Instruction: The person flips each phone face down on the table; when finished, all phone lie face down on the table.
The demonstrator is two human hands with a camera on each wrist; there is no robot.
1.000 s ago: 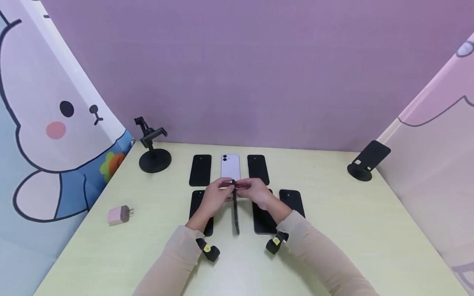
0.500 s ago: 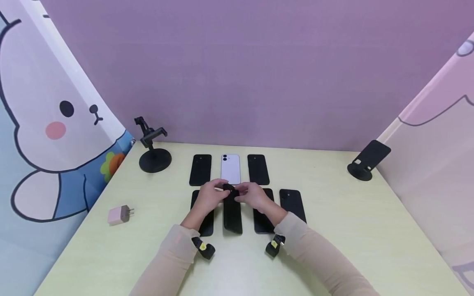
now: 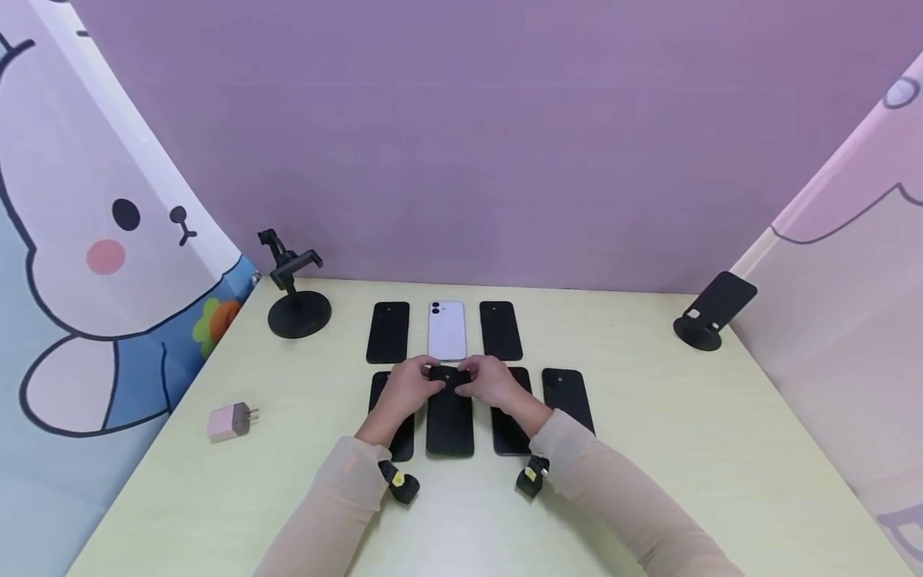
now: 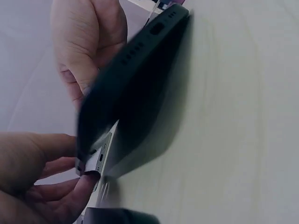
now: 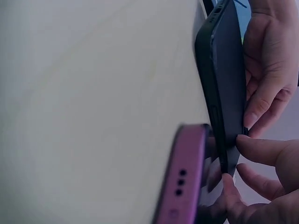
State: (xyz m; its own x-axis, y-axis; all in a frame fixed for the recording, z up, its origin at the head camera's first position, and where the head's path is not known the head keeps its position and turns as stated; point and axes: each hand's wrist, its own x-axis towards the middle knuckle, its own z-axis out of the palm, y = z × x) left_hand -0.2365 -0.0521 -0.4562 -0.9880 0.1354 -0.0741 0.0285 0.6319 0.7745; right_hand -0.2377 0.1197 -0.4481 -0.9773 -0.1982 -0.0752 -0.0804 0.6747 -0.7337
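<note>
- Black phone case (image 3: 449, 418): it sits in the middle of the near row on the table (image 3: 685, 449), its near end down. The left wrist view shows its far end tilted up, with a pale phone edge (image 4: 103, 156) showing at that corner, so I judge the fit not fully seated.
- My left hand (image 3: 405, 388) pinches the far left corner of the case, fingers curled round it.
- My right hand (image 3: 493, 381) pinches the far right corner the same way; in the right wrist view my fingertips (image 5: 252, 119) lie along its edge.
- Done, as I read it: the case is back flat in its slot between its neighbours. Left: pressing the raised far corner home.
- Room, left to right: pink charger plug (image 3: 231, 421) well apart; clamp phone stand (image 3: 297, 298) at the far left corner; a black case (image 3: 392, 409) just beside, under my left wrist; far row of black case (image 3: 388, 332), white phone (image 3: 447, 330), black case (image 3: 501, 330) close ahead of my fingers.
- Right side: two black cases (image 3: 568, 396) just beside; tilted stand (image 3: 710, 314) near the right edge. Open table lies nearest me.
</note>
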